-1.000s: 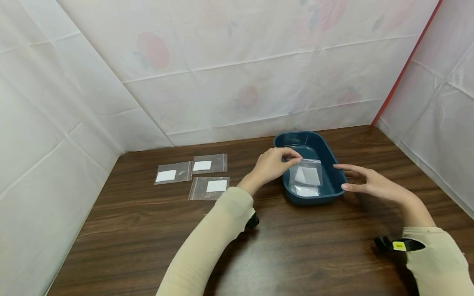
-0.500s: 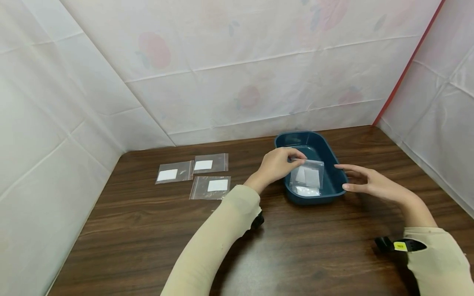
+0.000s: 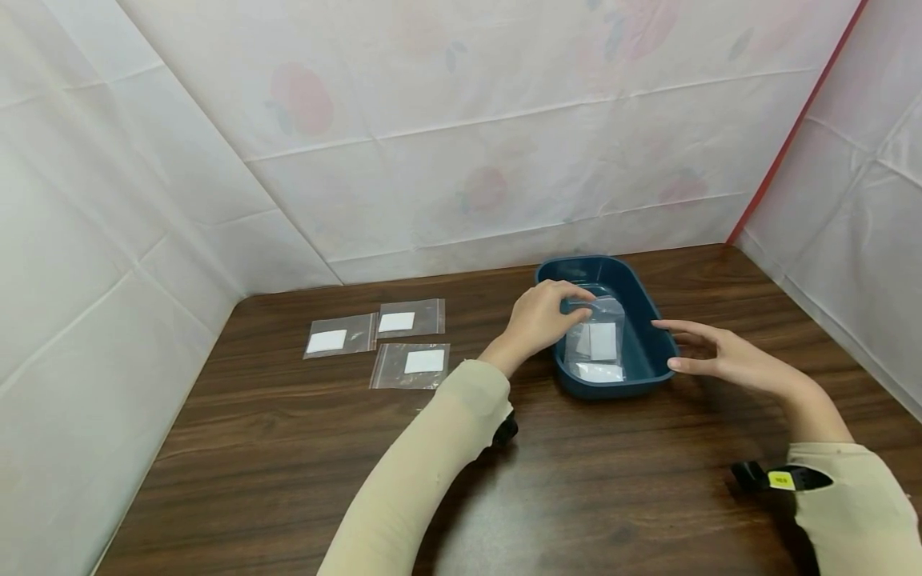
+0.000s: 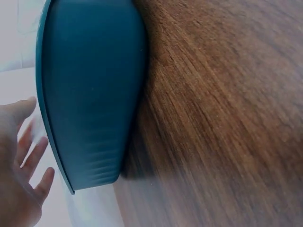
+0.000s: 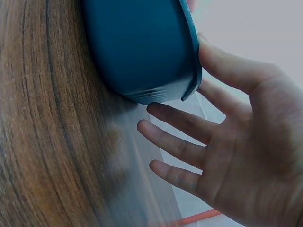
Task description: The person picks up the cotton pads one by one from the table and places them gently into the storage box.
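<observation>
A blue plastic bin [image 3: 641, 352] stands on the table toward the back right. Inside it lie clear zip bags [image 3: 603, 342] with white squares in them, overlapping one another. My left hand [image 3: 542, 316] is over the bin's left rim, thumb and fingertips parted just above the top edge of the upper bag. In the left wrist view this hand [image 4: 19, 165] shows its fingers spread beside the rim. My right hand [image 3: 720, 358] touches the bin's right rim with thumb and fingertip; its other fingers extend loosely in the right wrist view, below the bin wall [image 5: 142, 47].
On the left of the wooden table [image 3: 288, 464] lie three more zip bags: one nearest the left [image 3: 338, 336], one behind [image 3: 410, 318] and one in front [image 3: 410, 366], each with a white square. A white sheet [image 3: 432, 160] hangs behind the table.
The upper zip bag has left my left fingers and settled flat in the bin. My left thumb and fingers have parted. The right hand stays at the rim.
</observation>
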{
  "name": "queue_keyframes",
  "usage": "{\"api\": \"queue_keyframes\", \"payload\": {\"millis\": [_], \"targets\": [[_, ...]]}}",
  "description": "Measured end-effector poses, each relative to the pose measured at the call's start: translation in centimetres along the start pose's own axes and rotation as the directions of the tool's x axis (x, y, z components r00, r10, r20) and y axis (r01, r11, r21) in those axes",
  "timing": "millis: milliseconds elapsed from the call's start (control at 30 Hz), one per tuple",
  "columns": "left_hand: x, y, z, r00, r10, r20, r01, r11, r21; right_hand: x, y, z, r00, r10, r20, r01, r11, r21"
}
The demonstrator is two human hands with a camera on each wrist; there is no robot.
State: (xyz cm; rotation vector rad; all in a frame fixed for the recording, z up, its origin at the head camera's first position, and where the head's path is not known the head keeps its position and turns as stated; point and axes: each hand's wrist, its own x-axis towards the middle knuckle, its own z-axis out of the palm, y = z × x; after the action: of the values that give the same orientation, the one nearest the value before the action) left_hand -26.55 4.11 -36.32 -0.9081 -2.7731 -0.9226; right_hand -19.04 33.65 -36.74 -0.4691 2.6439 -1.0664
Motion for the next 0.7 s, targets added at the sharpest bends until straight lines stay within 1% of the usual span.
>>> {"api": "queue_keyframes", "payload": {"millis": [133,367,600,700], "targets": [[0.0,0.0,-0.3,1.0,0.008,-0.013,-0.008,1.0,0.004,0.0,0.0,0.0,1.0,0.0,0.003,0.0,1.0,0.004],[-0.5,0.1,-0.8,1.0,0.017,-0.019,-0.018,1.0,-0.026,0.0,0.0,0.0,1.0,-0.001,0.005,0.001,1.0,0.005],[-1.2,0.3,-1.5,0.997,0.06,-0.04,-0.063,0.997,-0.055,0.1,0.0,0.0,1.0,0.004,0.006,-0.004,1.0,0.0],[-1.6,0.5,-2.0,0.996,0.077,-0.036,-0.079,0.995,-0.061,0.1,0.1,0.1,1.0,0.007,0.004,-0.007,1.0,0.001]]}}
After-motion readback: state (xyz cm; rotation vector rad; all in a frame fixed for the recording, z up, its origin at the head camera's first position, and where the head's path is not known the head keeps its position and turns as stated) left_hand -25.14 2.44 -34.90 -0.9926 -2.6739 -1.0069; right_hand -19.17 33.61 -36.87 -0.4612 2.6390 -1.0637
